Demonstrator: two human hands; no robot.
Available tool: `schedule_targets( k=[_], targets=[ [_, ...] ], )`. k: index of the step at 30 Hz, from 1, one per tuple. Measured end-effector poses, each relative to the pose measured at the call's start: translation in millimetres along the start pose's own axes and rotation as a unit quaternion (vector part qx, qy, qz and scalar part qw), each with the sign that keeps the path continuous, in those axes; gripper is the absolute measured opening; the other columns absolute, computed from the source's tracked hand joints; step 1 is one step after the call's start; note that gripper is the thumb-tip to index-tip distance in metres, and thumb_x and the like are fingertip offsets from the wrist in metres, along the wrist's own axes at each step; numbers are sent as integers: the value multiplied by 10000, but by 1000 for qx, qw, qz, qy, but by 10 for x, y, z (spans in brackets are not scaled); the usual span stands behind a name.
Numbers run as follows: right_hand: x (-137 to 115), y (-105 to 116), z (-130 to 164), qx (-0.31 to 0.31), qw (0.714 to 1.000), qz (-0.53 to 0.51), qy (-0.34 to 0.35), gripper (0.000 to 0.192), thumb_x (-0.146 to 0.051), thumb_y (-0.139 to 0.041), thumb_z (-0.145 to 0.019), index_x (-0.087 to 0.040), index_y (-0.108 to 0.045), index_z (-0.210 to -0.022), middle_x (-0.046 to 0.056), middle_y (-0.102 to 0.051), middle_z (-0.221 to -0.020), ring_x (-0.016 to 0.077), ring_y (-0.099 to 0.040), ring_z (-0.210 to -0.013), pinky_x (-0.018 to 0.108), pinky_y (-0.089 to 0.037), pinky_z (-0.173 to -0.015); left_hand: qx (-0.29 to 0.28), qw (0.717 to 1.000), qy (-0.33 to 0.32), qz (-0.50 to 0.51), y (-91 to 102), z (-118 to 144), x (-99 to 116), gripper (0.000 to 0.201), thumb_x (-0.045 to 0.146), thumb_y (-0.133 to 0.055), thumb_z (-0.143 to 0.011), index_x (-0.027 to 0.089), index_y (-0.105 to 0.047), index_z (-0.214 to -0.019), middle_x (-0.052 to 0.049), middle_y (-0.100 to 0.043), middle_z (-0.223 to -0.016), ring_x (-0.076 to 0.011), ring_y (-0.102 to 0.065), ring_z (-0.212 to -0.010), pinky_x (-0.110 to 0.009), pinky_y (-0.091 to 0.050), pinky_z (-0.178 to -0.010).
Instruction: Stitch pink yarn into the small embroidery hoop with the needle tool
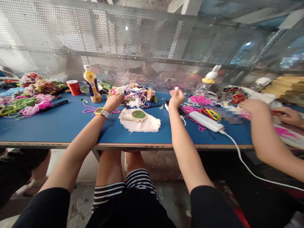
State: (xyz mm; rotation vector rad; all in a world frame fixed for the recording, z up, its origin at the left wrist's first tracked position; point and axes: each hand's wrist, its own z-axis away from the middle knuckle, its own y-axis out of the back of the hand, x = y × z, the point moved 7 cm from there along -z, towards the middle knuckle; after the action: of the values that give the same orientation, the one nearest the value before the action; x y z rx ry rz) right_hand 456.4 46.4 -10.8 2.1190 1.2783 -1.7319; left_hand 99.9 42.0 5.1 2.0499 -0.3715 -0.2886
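Note:
My left hand, with a yellow watch on the wrist, pinches a thin pink tool or strand at the edge of a tangled yarn pile. My right hand is raised above the blue table, fingers pinched on something small and white; what it is I cannot tell. Between my hands lies a white cloth with a small hoop holding green stitching. A dark phone lies under my right hand.
A yellow bottle and a red thread spool stand at the back left, beside heaps of coloured yarn. A white power strip trails a cable off the edge. Another person's arm works at the right. A rabbit figure stands behind.

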Motion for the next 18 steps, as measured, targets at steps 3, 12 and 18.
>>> schedule_targets(
  k=[3,12,18],
  targets=[
    [-49,-378,282,-201,955,181,122,194,-139,-575,-858,-225,-737,-921,73,-720,-1072,206,-622,-1157,343,-485,-1016,11,1000,-6,2,27,1,33,326,311,-349,-1003,159,-601,-1143,-131,-697,-1043,-227,-684,-874,-276,-451,-677],
    [126,-681,655,-347,885,271,155,383,-185,-727,-746,-218,-719,-1128,98,-725,-1092,273,-641,-1076,424,-432,-1042,29,999,-39,15,29,-15,70,334,333,-340,-1005,167,-620,-1084,-118,-698,-993,-211,-665,-828,-269,-416,-638],
    [111,-825,774,-365,879,248,180,72,-220,-774,-703,-228,-757,-773,78,-740,-986,269,-617,-1083,422,-409,-1061,31,996,-72,38,-25,-40,72,311,321,-359,-1001,178,-630,-1058,-100,-694,-961,-189,-645,-821,-256,-413,-652]
  ],
)
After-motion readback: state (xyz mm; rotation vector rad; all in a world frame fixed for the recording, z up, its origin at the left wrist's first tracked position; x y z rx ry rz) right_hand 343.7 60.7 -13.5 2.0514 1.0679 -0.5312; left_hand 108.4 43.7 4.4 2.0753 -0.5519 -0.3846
